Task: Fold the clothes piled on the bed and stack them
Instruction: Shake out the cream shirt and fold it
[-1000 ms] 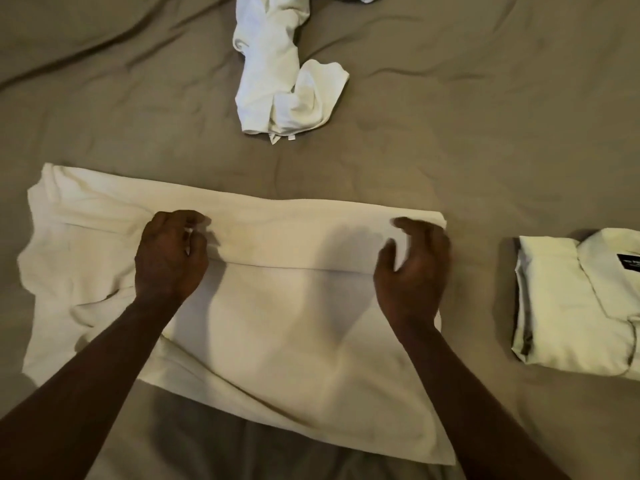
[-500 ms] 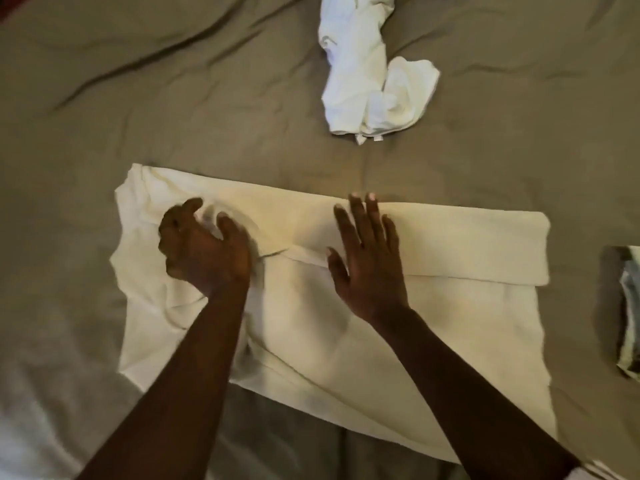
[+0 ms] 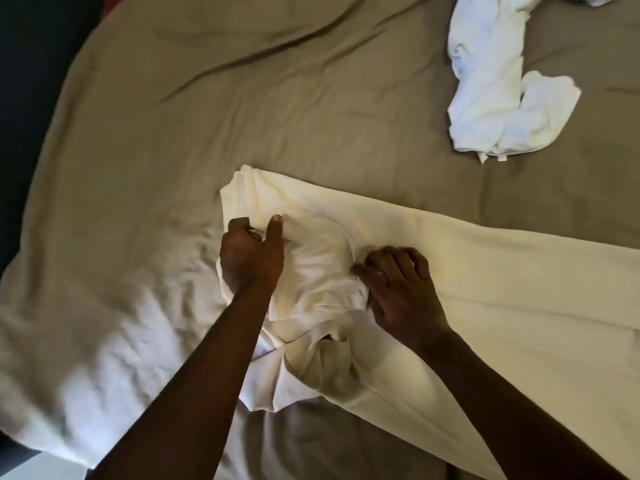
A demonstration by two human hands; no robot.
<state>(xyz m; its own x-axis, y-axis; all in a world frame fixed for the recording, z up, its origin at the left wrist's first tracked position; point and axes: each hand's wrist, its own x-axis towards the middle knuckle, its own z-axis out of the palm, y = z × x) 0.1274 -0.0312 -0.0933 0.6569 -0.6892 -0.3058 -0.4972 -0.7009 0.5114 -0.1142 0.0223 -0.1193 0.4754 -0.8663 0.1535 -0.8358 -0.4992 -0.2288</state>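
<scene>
Cream shirt (image 3: 485, 271) lies across bed (image 3: 242, 98), left end bunched. Bunch is held by left hand (image 3: 251, 261), fingers curled round cloth; edge is pinched by right hand (image 3: 403, 296). Long fold could be pulled crooked if bunch is tugged hard.

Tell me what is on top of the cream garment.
Both hands: the left hand grips its bunched end, the right hand curls its fingers into the cloth beside it. Whatever lies under the cream garment is covered; only bedsheet shows around it.
</scene>
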